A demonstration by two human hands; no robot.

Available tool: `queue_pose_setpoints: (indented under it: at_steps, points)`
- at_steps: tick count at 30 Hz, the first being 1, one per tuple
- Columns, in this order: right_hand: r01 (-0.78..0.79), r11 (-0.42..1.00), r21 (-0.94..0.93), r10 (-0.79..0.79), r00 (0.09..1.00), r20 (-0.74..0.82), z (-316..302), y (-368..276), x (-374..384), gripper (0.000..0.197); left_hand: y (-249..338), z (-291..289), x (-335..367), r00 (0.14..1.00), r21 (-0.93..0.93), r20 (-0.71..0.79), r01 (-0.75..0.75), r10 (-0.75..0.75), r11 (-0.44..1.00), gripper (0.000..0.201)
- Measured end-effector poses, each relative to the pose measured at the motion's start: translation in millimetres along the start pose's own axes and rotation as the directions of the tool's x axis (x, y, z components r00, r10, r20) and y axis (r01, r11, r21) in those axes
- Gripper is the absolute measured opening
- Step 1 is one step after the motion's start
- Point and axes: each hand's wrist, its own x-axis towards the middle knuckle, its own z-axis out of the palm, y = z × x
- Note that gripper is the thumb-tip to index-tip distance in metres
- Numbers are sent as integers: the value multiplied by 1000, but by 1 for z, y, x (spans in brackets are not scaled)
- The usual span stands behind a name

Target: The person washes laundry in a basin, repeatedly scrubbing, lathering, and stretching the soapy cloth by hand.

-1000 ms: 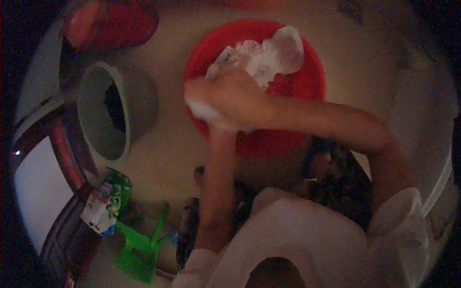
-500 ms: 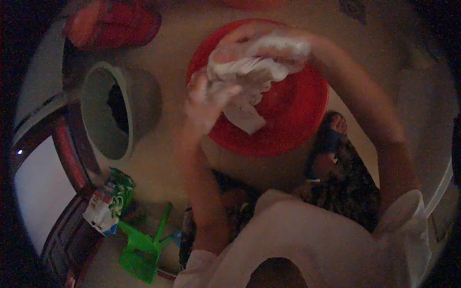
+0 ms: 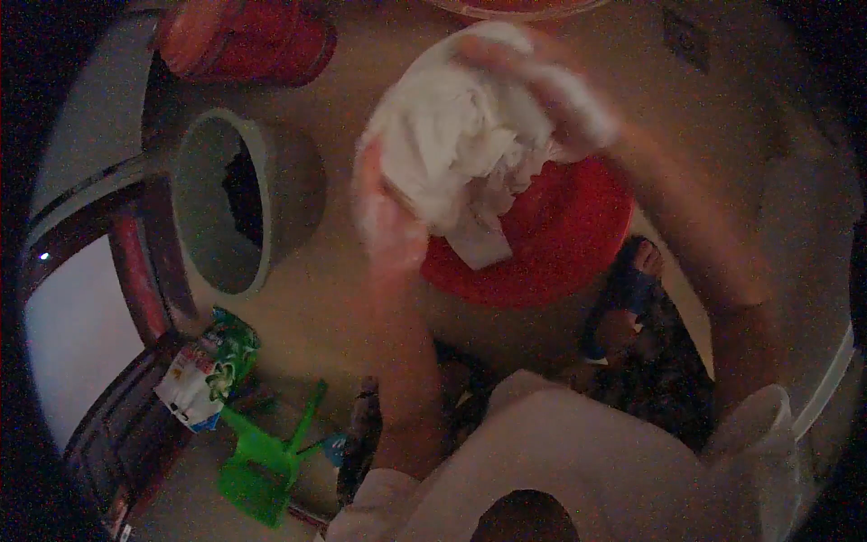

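A bunched white cloth (image 3: 452,135) is held up over a round red basin (image 3: 569,235), with one loose corner hanging down toward the basin. My left hand (image 3: 388,212) grips the near left side of the bundle, its fingers blurred by motion. On the far right side my right hand (image 3: 555,86) is closed over the folds, with white suds along its back and wrist. The cloth hides the left and far parts of the basin.
Left of the basin stands a grey-green bucket (image 3: 268,217) with dark stuff inside. Beyond it is a red container (image 3: 244,41). Nearer lie a green and white packet (image 3: 212,370) and a green dustpan (image 3: 257,479). My sandalled foot (image 3: 623,307) is right of the basin.
Both hands have lifted and spread the white cloth, which now makes a bigger bundle over the basin. The whole view has shifted slightly, moving the surroundings to the right.
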Motion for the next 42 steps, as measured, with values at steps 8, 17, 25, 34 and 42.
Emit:
queue_pose_setpoints:
  at_steps: [8, 17, 25, 34, 42]
  points:
    - [342, 126, -931, -176, 931, 319, 47, 31, -4, 14, -48, 11, 0, 999, 36, 35, 17, -18, 999, 51]
    - [110, 196, -974, -168, 983, 77, 9, 82, 27, 13, -60, -3, 4, 941, 469, 260, -318, 215, 824, 53]
    - [276, 228, -934, 1, 959, 284, 44, 18, 28, 29, -34, 0, -12, 948, 556, 202, -319, 247, 768, 53]
    - [-432, 484, -761, 621, 782, -49, -38, 18, 1, 45, 6, -3, -5, 982, -330, 100, 186, -162, 925, 46]
    - [-473, 878, 74, 470, 881, 52, -12, 43, -1, 40, 19, -8, -5, 994, 2, 25, -104, 104, 995, 33]
